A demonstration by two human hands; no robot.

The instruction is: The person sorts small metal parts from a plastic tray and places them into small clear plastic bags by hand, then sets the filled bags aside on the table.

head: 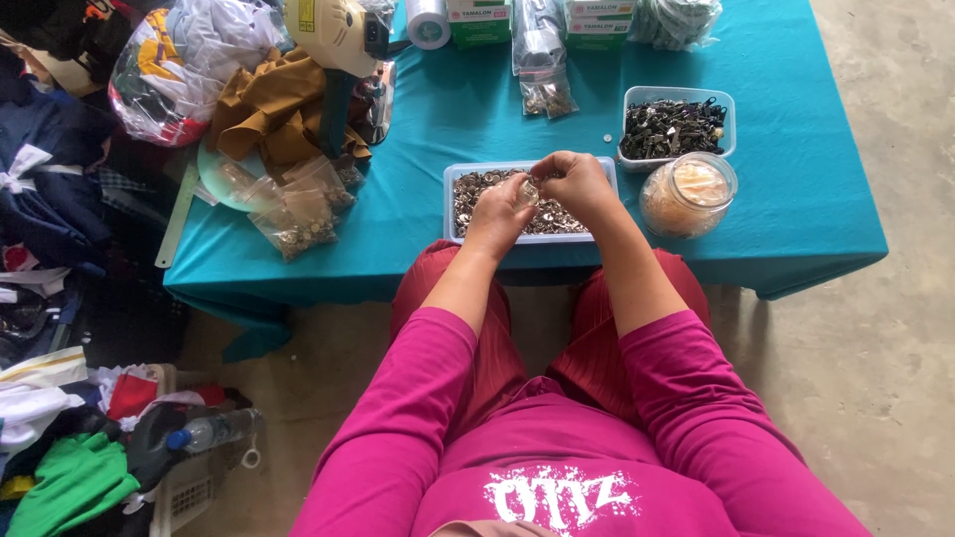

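Observation:
My left hand (500, 212) and my right hand (578, 183) meet over a shallow clear tray (450, 202) full of small metal parts on the teal table (796, 219). Both hands pinch one small shiny metal piece (528, 191) between their fingertips, just above the tray's middle. The fingers of each hand are curled around it. My pink sleeves and red trousers fill the lower part of the view.
A clear tub (676, 124) of dark metal parts and a round clear jar (688, 194) stand right of the tray. Plastic bags (298, 209) of small parts, brown cloth (274, 109) and a yellow machine (333, 35) lie left. Clothes pile on the floor at left.

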